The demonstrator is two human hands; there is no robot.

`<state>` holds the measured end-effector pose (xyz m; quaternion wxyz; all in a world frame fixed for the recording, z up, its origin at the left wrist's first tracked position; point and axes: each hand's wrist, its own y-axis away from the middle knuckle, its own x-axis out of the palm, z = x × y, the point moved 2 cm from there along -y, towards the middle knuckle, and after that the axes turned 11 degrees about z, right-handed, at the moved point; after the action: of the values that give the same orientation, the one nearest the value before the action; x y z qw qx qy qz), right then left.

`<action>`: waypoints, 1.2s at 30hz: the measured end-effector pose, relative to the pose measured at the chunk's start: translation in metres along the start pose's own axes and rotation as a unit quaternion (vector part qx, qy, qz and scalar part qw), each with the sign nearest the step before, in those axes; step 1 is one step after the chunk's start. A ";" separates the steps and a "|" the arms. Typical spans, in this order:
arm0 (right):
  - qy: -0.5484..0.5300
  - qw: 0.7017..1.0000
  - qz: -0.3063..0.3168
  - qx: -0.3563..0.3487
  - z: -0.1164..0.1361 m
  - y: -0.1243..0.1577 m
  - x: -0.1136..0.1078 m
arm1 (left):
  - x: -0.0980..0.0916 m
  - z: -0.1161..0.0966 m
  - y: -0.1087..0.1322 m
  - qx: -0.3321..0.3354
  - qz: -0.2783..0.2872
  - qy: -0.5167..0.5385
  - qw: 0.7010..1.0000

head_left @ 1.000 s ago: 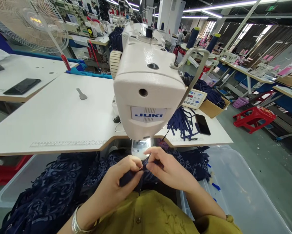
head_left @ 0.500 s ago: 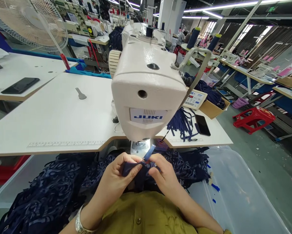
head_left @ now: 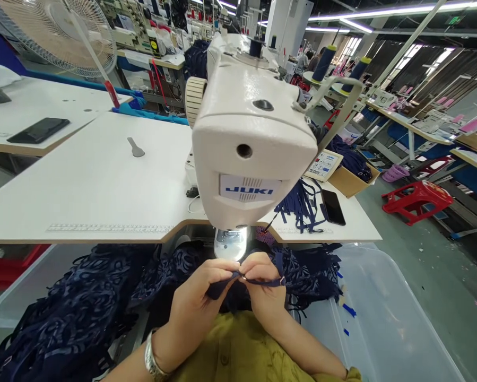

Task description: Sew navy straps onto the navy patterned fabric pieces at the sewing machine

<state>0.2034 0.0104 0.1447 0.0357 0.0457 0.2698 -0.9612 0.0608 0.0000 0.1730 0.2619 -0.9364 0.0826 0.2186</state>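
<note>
Just below the needle area of a white sewing machine (head_left: pixel 254 143), my two hands meet with the fingertips pinched. My left hand (head_left: pixel 194 297) is closed on a dark navy fabric piece (head_left: pixel 217 289), part of it hidden in the palm. My right hand (head_left: pixel 266 297) pinches a narrow navy strap (head_left: pixel 262 282) that joins the fabric at the fingertips. Across the right fingers the strap runs to a small ring or slider (head_left: pixel 283 281), and its end stands up beside the hand. Behind the hands, the metal machine bed (head_left: pixel 230 246) is lit.
Patterned navy garments (head_left: pixel 75 302) heap in a clear plastic bin (head_left: pixel 381 307) below the table (head_left: pixel 114 185). Cut navy straps (head_left: pixel 297 204) lie right of the machine, beside a phone (head_left: pixel 332 207). A grey flat tool (head_left: pixel 135 147) rests left. A red stool (head_left: pixel 417 201) stands on the floor.
My right hand has turned inward and closed against the left fingertips. The strap end, earlier pointing up between the hands, now lies across my right fingers. The view shifts slightly.
</note>
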 end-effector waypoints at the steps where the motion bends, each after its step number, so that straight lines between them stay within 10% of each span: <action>1: 0.009 1.000 0.006 -0.007 0.000 0.000 -0.001 | 0.000 0.000 0.001 0.013 -0.005 -0.005 1.000; 9: 0.034 0.998 0.055 -0.021 0.011 -0.005 -0.010 | -0.002 -0.001 -0.001 0.034 0.007 0.004 0.999; 15: 0.029 0.967 0.188 0.170 0.016 -0.019 -0.017 | 0.000 0.009 0.004 -0.227 0.097 0.095 0.964; 21: 0.209 0.942 0.220 0.141 0.014 -0.030 -0.012 | 0.007 0.025 0.007 -0.328 0.070 0.084 0.938; 24: 0.213 0.942 0.215 0.144 0.010 -0.036 -0.011 | 0.003 0.029 0.006 -0.264 0.029 0.011 0.964; 28: 0.188 0.946 0.190 0.182 0.005 -0.045 -0.013 | -0.012 0.019 0.006 -0.010 -0.102 -0.271 0.957; 32: 0.124 0.947 0.179 0.238 0.000 -0.052 -0.015 | -0.012 0.017 -0.001 0.217 0.054 -0.400 0.889; 36: -0.020 0.936 0.182 0.301 -0.010 -0.057 -0.017 | -0.008 0.031 -0.006 0.205 0.146 -0.362 0.898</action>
<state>0.2153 0.0650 0.1670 0.2002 0.0832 -0.0463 -0.9751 0.0436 0.0214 0.1554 0.4251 -0.6957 0.1607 0.5563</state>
